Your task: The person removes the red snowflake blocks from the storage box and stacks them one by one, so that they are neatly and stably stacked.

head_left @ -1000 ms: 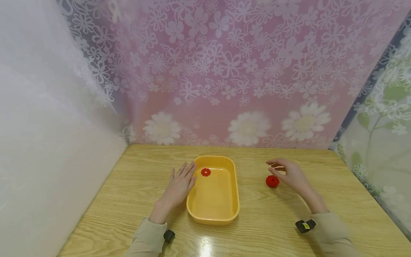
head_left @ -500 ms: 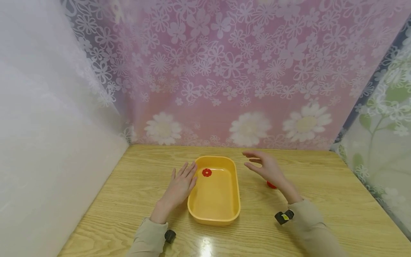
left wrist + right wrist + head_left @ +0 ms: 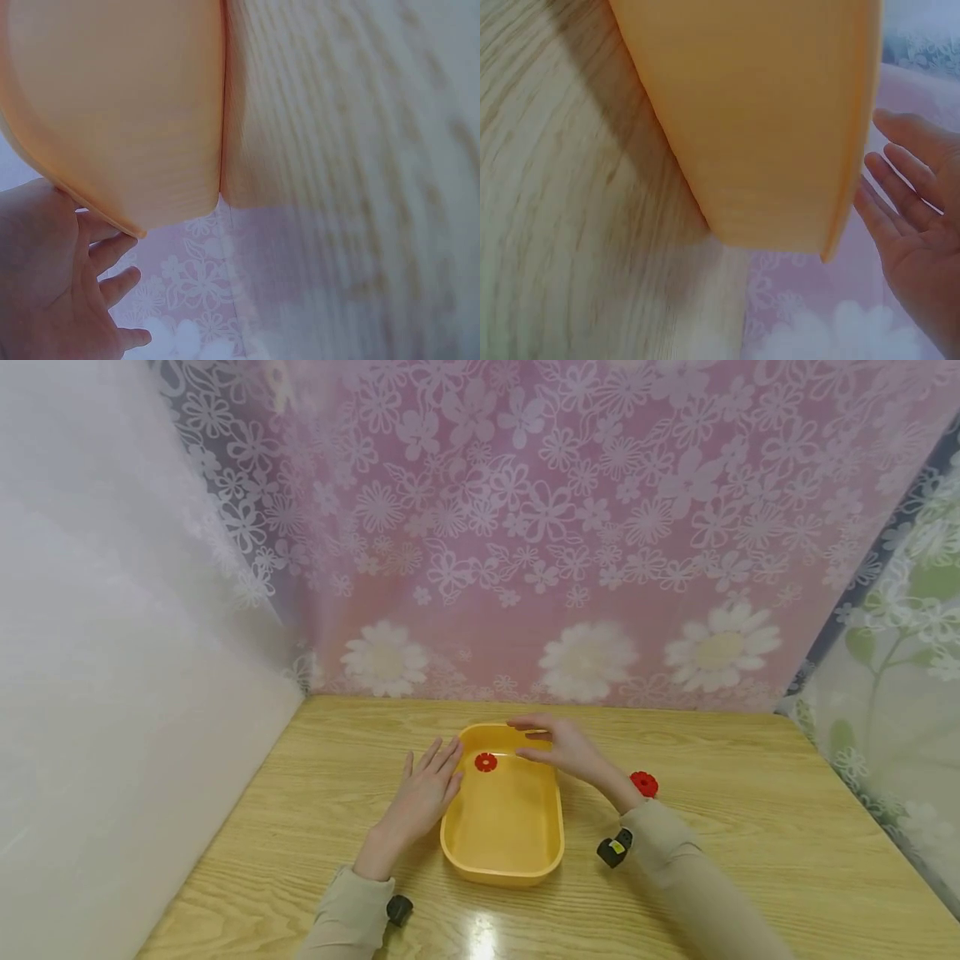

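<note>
A yellow rectangular tub (image 3: 502,827) stands on the wooden table, with one red notched disc (image 3: 486,762) lying on its floor toward the far left. My left hand (image 3: 417,797) rests along the tub's left rim, fingers extended; the left wrist view has its fingertips at the rim (image 3: 112,223). Over the far right part of the tub reaches my right hand (image 3: 570,750), fingers loosely bent and nothing between them. Its fingertips point left toward the disc. The right wrist view has this hand (image 3: 922,202) just past the tub wall (image 3: 757,127).
More red notched discs (image 3: 644,783), seemingly stacked, sit on the table right of the tub, partly behind my right wrist. A pink floral curtain (image 3: 480,543) closes the table's back edge. A white sheet (image 3: 135,677) hangs at the left, a leafy one (image 3: 885,735) at the right.
My right hand has moved left, from above the red discs on the table to over the tub. The left hand has stayed at the tub's rim.
</note>
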### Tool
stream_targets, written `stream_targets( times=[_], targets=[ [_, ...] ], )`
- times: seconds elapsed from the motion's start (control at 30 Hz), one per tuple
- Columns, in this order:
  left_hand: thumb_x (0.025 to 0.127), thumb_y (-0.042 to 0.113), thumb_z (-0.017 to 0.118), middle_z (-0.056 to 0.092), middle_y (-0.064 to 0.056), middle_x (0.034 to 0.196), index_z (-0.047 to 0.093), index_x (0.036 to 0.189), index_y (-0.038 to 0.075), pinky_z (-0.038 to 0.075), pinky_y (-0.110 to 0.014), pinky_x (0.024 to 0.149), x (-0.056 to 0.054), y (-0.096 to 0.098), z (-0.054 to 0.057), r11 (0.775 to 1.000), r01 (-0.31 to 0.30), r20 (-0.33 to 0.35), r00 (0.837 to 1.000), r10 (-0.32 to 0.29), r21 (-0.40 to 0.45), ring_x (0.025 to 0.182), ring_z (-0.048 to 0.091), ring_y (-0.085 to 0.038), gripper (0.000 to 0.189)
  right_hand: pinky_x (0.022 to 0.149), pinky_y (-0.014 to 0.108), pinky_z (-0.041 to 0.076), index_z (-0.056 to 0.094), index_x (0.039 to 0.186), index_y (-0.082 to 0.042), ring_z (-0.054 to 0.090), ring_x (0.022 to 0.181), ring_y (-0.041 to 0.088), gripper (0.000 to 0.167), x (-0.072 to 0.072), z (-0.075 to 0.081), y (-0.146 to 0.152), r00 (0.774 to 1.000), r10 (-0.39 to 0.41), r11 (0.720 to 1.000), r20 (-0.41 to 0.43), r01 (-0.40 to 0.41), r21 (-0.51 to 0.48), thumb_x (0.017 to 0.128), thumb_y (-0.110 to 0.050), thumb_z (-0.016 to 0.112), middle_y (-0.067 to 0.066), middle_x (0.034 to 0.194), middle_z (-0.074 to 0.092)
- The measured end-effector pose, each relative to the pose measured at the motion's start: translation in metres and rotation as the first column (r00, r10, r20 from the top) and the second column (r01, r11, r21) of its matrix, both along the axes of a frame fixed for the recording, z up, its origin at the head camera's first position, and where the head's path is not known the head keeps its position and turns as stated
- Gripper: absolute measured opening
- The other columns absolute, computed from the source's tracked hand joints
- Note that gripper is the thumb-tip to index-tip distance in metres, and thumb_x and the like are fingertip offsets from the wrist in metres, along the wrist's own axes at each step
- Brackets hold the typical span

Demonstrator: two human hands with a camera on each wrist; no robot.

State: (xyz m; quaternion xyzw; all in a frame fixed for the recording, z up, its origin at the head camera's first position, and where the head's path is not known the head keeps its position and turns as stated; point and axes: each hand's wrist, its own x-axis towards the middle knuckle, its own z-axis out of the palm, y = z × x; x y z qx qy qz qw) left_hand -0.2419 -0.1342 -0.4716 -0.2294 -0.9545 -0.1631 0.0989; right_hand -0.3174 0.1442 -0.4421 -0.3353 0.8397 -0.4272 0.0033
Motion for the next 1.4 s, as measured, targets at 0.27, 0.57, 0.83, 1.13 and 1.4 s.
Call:
stream_targets(
  times=[0.27,0.57,0.83,1.13,1.4],
  targets=[
    [0.110,0.030,0.044,0.032,-0.010,0.164,0.037,0.157,0.006,0.017,-0.070,0.116,-0.001,0.000,0.002,1.000,-0.002,0.005,1.000,0.002,-0.006,0.153,0.023,-0.034,0.053,0.101,0.050,0.051,0.059,0.138,0.005,0.062,0.122,0.039,0.049,-0.007,-0.002,-0.025,0.996,0.084,0.979,-0.027,-0.077,0.190,0.094,-0.010,0.073,0.022,0.138,0.061],
    [0.111,0.032,0.043,0.034,-0.010,0.163,0.039,0.156,0.005,0.017,-0.070,0.117,0.001,0.001,0.003,1.000,-0.005,0.007,1.000,0.005,-0.006,0.153,0.024,-0.035,0.053,0.096,0.044,0.055,0.060,0.135,0.009,0.065,0.117,0.038,0.047,-0.016,-0.012,-0.045,0.990,0.141,0.935,-0.012,-0.129,0.330,0.093,-0.007,0.072,0.024,0.133,0.063],
    [0.110,0.030,0.045,0.034,-0.010,0.163,0.039,0.156,0.005,0.019,-0.071,0.116,0.002,0.001,0.003,1.000,-0.004,0.004,1.000,0.004,-0.012,0.153,0.024,-0.034,0.052,0.092,0.040,0.057,0.063,0.132,0.008,0.069,0.108,0.033,0.047,-0.016,-0.016,-0.052,0.991,0.128,0.897,-0.027,-0.104,0.429,0.090,-0.007,0.076,0.020,0.124,0.069],
    [0.109,0.025,0.048,0.035,-0.010,0.163,0.040,0.156,0.005,0.018,-0.071,0.116,0.001,0.002,0.004,1.000,0.000,-0.001,1.000,0.000,0.000,0.152,0.026,-0.036,0.052,0.094,0.041,0.056,0.066,0.127,0.007,0.069,0.107,0.030,0.045,-0.013,-0.017,-0.053,0.988,0.154,0.898,-0.010,-0.136,0.420,0.085,-0.003,0.080,0.018,0.120,0.071],
    [0.110,0.029,0.045,0.035,-0.010,0.163,0.041,0.156,0.005,0.018,-0.071,0.116,0.001,0.001,0.003,1.000,-0.002,-0.003,1.000,0.002,-0.001,0.151,0.027,-0.036,0.052,0.088,0.035,0.056,0.071,0.118,0.002,0.067,0.097,0.023,0.040,-0.015,-0.021,-0.055,0.988,0.149,0.889,-0.045,-0.114,0.443,0.082,-0.007,0.085,0.012,0.111,0.072]
  ],
)
